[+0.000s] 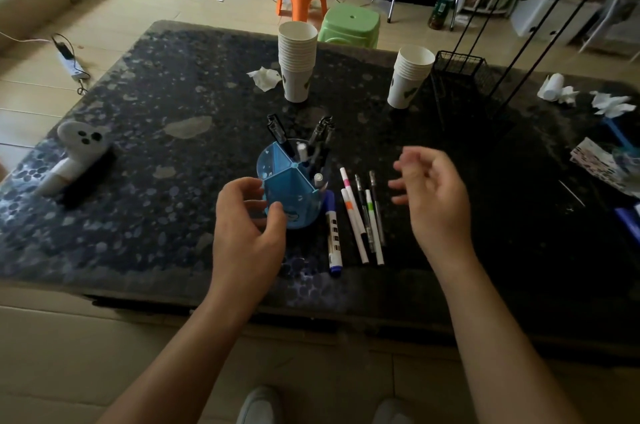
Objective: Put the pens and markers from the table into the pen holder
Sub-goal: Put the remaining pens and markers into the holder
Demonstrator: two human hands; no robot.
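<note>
Dark speckled tabletop [156, 84] in a cluttered room, two stacks of paper cups [298, 63] at the far side. Blue pen holder [289, 188] sits near centre with about five pens already in it, hard to count exactly. Left hand [247, 233] is curled loosely around its near side, thumb touching the wall. Just right of the holder lie six loose ones: one fat blue marker [333, 236] plus five thin pens [363, 215], all running near-to-far. Right hand [433, 195] hangs empty with fingers half curled, just right of them, so I'd say it's the one to grab next
</note>
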